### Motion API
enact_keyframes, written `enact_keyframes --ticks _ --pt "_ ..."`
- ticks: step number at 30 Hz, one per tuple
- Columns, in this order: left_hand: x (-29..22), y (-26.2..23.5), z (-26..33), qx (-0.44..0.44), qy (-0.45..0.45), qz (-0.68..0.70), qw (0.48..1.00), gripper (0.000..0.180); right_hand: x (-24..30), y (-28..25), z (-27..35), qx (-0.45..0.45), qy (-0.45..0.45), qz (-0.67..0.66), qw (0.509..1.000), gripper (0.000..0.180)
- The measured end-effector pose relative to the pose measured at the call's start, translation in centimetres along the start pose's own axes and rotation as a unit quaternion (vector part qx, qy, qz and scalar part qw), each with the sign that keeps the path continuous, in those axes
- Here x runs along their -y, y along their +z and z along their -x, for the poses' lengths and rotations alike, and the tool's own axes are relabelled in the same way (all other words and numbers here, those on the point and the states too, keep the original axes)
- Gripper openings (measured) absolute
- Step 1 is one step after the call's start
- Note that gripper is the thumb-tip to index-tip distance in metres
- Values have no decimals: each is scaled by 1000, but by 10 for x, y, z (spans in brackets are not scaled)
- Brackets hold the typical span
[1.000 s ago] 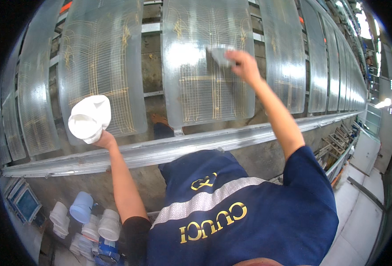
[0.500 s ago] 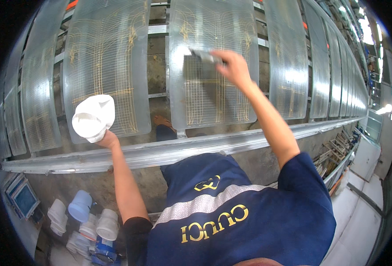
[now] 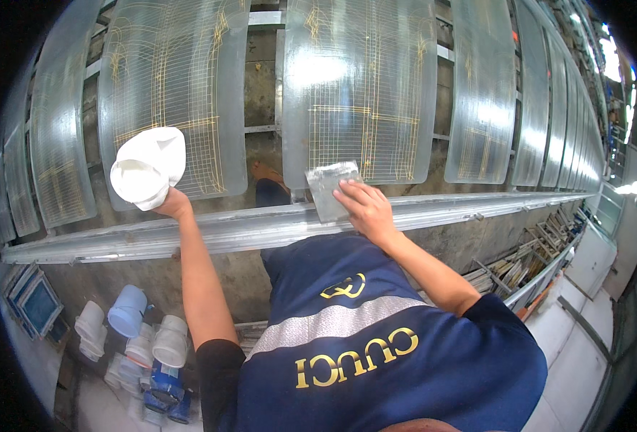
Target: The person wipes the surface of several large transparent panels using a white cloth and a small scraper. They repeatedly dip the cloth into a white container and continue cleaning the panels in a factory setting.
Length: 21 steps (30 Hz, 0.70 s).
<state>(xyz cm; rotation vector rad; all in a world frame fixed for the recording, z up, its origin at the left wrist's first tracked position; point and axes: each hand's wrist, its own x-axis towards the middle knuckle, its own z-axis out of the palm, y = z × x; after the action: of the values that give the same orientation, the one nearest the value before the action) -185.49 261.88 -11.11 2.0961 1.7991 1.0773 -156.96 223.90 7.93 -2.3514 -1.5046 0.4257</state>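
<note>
My left hand (image 3: 171, 204) is closed on the lower side of a white plastic tub (image 3: 161, 155), tilted above the near end of a translucent panel (image 3: 228, 151) with gold grid lines. What the tub holds is hidden. In my right hand (image 3: 370, 212) is a flat grey scraper blade (image 3: 325, 196) with a whitish smear along its far edge. My fingers lie over the blade's right side. The scraper is at the near edge of a second gold-lined panel (image 3: 405, 122), over the metal rail (image 3: 433, 209); whether it touches either, I cannot tell.
More translucent panels (image 3: 480, 108) stand in a row to both sides, with gaps between them. Stacked plastic buckets (image 3: 127, 309) and framed screens (image 3: 34, 306) are at the lower left. Wooden strips (image 3: 527, 252) lie at the right. A foot (image 3: 268, 173) shows between two panels.
My right hand has drawn the scraper from the middle of the panel toward me, down to its near edge. My left hand still holds the tub in nearly the same place.
</note>
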Motion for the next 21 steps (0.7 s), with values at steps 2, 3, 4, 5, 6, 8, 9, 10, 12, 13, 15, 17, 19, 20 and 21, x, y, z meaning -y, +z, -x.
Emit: enact_keyframes --ticks 2,3,4,5,6,8,9,10,12,13,15,17,19,20,21 --pt "3 3 1 1 -3 -5 1000 56 5 -22 1 29 15 -27 999 68" --pt "5 2 4 7 -13 -8 1000 56 2 -30 -11 22 1 -33 999 66" --pt "5 3 3 11 -22 -8 1000 57 -8 -40 -37 12 -13 -37 999 64" --pt "3 3 2 -10 -21 15 1000 52 -20 -51 -71 2 -33 -39 999 63" --pt "-1 3 1 -33 -18 40 998 47 -33 -60 -111 -21 -10 -25 999 60" --pt "-14 1 0 -59 -17 81 995 42 -73 -74 -197 -78 21 -11 997 51" --pt "-27 2 -3 -52 -13 87 995 43 -94 -83 -238 -90 63 64 992 46" --pt "-40 3 -6 -42 -10 94 995 43 -115 -92 -273 -114 83 69 988 43" --pt "-48 2 -10 -29 -18 110 993 46 -149 -102 -319 -120 97 63 986 42" --pt "-43 -1 -8 -42 -3 95 995 47 -148 -96 -318 -107 90 70 988 42" --pt "-37 3 -8 -63 30 70 995 48 -147 -87 -308 -84 81 89 989 41" --pt "-29 -1 -4 -23 -34 89 995 48 -122 -57 -242 -112 -5 79 991 39" --pt "-30 -5 -2 9 -59 89 994 48 -92 -24 -151 -108 -30 58 992 56" --pt "-28 -4 -4 -20 -33 85 996 48 -66 -20 -104 -75 -35 77 994 60" --pt "-24 -2 -5 -46 -7 83 995 47 -55 -8 -59 -77 -73 60 993 60"
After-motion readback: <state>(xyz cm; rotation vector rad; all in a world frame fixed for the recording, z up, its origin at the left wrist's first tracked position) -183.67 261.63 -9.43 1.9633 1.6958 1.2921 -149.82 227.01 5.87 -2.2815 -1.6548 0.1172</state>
